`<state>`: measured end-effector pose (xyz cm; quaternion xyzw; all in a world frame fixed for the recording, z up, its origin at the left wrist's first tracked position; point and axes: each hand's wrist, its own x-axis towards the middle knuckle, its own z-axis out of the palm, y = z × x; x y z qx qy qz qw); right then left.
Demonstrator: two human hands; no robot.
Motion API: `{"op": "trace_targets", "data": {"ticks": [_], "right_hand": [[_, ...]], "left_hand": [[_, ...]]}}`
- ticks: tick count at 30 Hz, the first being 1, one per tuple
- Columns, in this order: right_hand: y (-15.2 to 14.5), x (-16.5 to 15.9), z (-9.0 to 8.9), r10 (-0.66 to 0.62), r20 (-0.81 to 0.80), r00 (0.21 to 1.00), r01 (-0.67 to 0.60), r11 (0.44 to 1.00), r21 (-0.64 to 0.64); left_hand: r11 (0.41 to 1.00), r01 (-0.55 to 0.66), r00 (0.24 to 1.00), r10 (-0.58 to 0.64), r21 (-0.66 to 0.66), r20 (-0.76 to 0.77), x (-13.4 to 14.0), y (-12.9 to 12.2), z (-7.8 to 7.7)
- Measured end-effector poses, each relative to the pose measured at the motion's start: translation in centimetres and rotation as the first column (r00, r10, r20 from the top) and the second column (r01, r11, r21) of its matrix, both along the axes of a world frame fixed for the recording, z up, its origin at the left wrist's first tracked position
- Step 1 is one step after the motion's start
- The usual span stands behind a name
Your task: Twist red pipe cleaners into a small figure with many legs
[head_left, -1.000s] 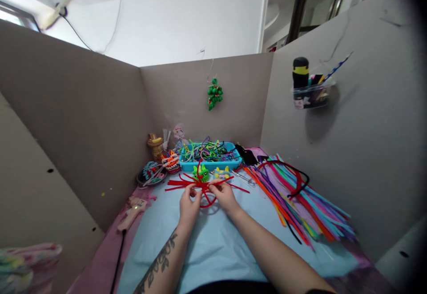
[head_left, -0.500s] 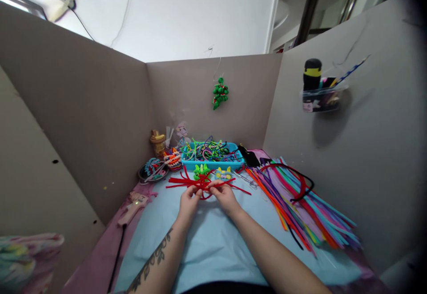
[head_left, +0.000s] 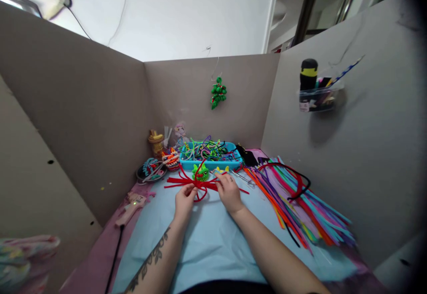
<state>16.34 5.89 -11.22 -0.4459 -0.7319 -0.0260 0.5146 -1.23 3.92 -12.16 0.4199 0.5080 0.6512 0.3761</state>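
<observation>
A cluster of red pipe cleaners (head_left: 180, 181) is held just over the blue cloth, its strands spreading left and right from a crossing in the middle, with loops hanging below. The thumb and fingers of my left hand (head_left: 185, 196) pinch it near this crossing. My right hand (head_left: 229, 194) is closed around red strands on the right side. Right behind the crossing sits a green pipe-cleaner figure (head_left: 200, 173) with eyes. A yellow and blue figure (head_left: 223, 169) is mostly hidden by my right hand.
Behind stands a blue basket (head_left: 187, 164) of tangled pipe-cleaner scraps. To the right lie a pair of scissors (head_left: 245, 178) and a fan of coloured pipe cleaners (head_left: 296, 200). On the left are a dark bowl (head_left: 138, 176) and a pink corded tool (head_left: 131, 209). Grey panels enclose three sides.
My right hand has moved right and slightly up, so the two hands are farther apart. One red strand now rises in front of the green figure. The view has shifted slightly.
</observation>
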Motion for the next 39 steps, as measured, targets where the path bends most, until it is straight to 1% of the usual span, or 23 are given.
{"op": "trace_targets", "data": {"ticks": [2,5,8,10,14,17,19,22,24,27,29,32,35,37,39], "right_hand": [[-0.1,-0.1,0.2,-0.059,0.128,0.990,0.055,0.998,0.031],[-0.2,-0.5,0.4,-0.111,0.210,0.971,0.101,0.993,0.058],[-0.2,-0.7,0.4,-0.094,0.244,0.965,0.085,0.995,0.045],[-0.2,-0.7,0.3,-0.063,0.235,0.970,0.060,0.998,0.019],[0.0,-0.7,0.1,0.050,0.126,0.991,-0.045,0.998,-0.042],[0.2,-0.8,-0.1,0.152,-0.046,0.987,-0.157,0.982,-0.107],[0.2,-0.9,-0.1,0.192,-0.185,0.964,-0.221,0.963,-0.156],[0.2,-1.3,-0.2,0.192,-0.378,0.906,-0.291,0.930,-0.226],[0.2,-1.5,-0.2,0.182,-0.485,0.856,-0.348,0.895,-0.278],[0.1,-1.9,-0.2,0.175,-0.625,0.761,-0.472,0.810,-0.348],[0.1,-2.1,-0.2,0.160,-0.706,0.690,-0.545,0.756,-0.362],[0.3,-2.4,-0.3,0.134,-0.784,0.606,-0.613,0.707,-0.353],[0.5,-2.6,-0.5,0.074,-0.828,0.555,-0.639,0.675,-0.368],[0.4,-2.7,-0.6,0.035,-0.846,0.532,-0.662,0.641,-0.389],[0.2,-2.8,-0.6,0.034,-0.844,0.535,-0.689,0.595,-0.413]], "left_hand": [[1.000,0.021,1.000,-0.021,0.001,-0.007,0.1,-0.1,0.2],[0.999,0.034,0.999,-0.034,-0.016,0.014,0.1,-0.1,0.3],[0.999,0.024,0.999,-0.024,-0.021,0.027,0.0,-0.1,0.2],[1.000,0.018,1.000,-0.018,-0.016,0.018,-0.1,0.0,0.1],[1.000,0.020,1.000,-0.020,-0.013,-0.008,-0.1,-0.1,0.2],[0.999,0.036,0.999,-0.036,-0.015,-0.024,-0.1,-0.2,0.3],[0.999,0.039,0.999,-0.039,-0.014,-0.034,0.0,-0.2,0.3],[0.999,0.041,0.997,-0.040,0.002,-0.065,0.0,-0.1,0.1],[0.999,0.042,0.995,-0.040,0.016,-0.095,0.0,-0.1,0.0],[0.998,0.052,0.991,-0.049,0.024,-0.128,0.1,-0.3,0.2],[0.997,0.066,0.989,-0.061,0.033,-0.137,0.2,-0.4,0.4],[0.995,0.086,0.985,-0.076,0.054,-0.158,0.3,-0.7,1.0],[0.992,0.099,0.974,-0.079,0.084,-0.210,0.5,-1.0,1.5],[0.989,0.111,0.968,-0.085,0.100,-0.235,0.6,-1.2,1.7],[0.986,0.130,0.965,-0.102,0.103,-0.242,0.7,-1.4,1.8]]}}
